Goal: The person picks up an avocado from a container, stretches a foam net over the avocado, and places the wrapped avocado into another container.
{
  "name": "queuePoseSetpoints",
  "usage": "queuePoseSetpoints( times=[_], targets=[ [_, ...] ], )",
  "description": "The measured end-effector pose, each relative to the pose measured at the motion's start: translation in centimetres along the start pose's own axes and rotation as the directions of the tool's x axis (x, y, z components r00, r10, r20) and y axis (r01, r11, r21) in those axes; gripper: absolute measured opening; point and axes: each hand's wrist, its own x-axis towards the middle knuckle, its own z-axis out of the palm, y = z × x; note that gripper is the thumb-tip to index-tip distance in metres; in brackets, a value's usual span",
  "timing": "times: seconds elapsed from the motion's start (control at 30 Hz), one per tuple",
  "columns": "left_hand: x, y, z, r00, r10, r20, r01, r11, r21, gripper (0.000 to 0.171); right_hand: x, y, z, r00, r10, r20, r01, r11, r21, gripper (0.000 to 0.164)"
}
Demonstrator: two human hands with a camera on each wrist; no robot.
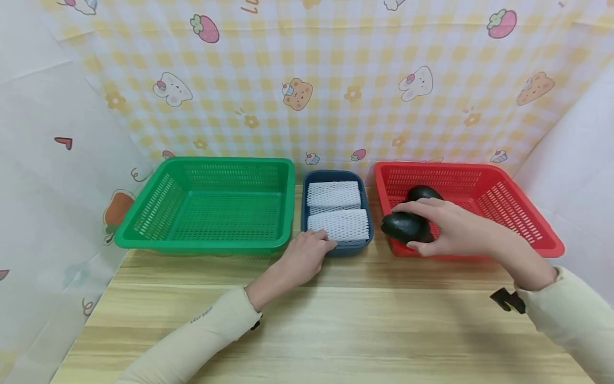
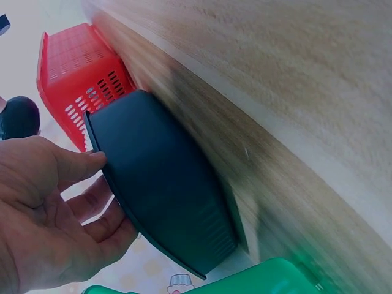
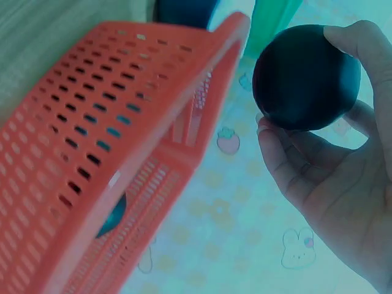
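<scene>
A dark avocado [image 1: 405,226] is gripped between the thumb and fingers of my right hand [image 1: 446,226], over the near left rim of the red basket [image 1: 523,213]. In the right wrist view, the avocado [image 3: 306,79] is held beside the red basket's rim. Another dark avocado [image 1: 424,192] lies inside that basket. My left hand [image 1: 304,256] is at the near left corner of a dark blue container [image 1: 366,213]. White foam net sleeves [image 1: 338,225] lie in it. In the left wrist view, the thumb meets the container's rim [image 2: 165,184] and the other fingertips are hidden behind it.
A green basket [image 1: 230,213] stands to the left of the blue container. All three containers are in a row at the back of a wooden table [image 1: 336,320]. Behind them hangs a yellow checked cloth [image 1: 336,64] with cartoon prints.
</scene>
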Motion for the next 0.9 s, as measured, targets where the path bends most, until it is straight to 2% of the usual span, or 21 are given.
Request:
queuePoseSetpoints(
  times=[0.43,0.73,0.9],
  targets=[
    [0.1,0.3,-0.1,0.998,-0.025,0.059,0.023,0.999,0.037,0.031,0.3,-1.5,2.0,0.999,0.016,0.030,-0.016,1.000,0.014,0.064],
    [0.1,0.4,-0.1,0.997,-0.037,0.070,0.035,0.999,0.026,0.032,1.1,-1.8,3.5,0.992,-0.125,0.003,0.125,0.992,0.003,0.064],
    [0.1,0.4,-0.1,0.998,-0.047,0.052,0.047,0.999,0.001,0.030,1.6,-2.6,4.0,0.990,-0.138,0.033,0.138,0.990,0.014,0.063]
  ],
)
